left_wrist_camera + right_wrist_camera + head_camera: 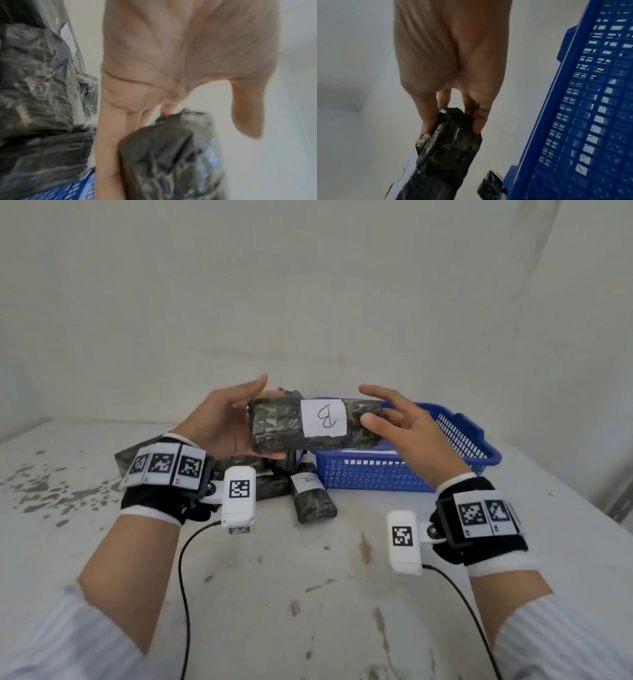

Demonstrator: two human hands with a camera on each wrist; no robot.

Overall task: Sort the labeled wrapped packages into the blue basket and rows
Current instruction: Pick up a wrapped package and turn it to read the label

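While both hands are raised over the table (308, 594), the entries read as follows.

Held item: package labelled B (317, 424), dark wrapping under clear film, white label facing up, lying level above the pile and the near-left corner of the basket.

Left hand (222, 422): grip clamped on the left end of the package labelled B; fingers run beneath it, thumb lifted above its top edge. In the left wrist view the fingers (109, 135) lie along the package end (171, 162); that view is blurred, so how far they curl is probably slight but cannot be read exactly.

Right hand (407, 429): grip clamped on the right end of the same package. The right wrist view shows fingers (428, 115) and thumb pinching the end (450, 142) from both sides.

Blue basket (376, 474): on the table, right of the pile; something white lies inside, otherwise contents hidden by the held package.

Package labelled A (311, 494): on the table, just beside the basket's near-left corner, label up.

Pile of wrapped packages (267, 477): on the table below the left hand, labels not legible.

Wrist cameras: white units with black-and-white markers on both wrists, each with a black cable.
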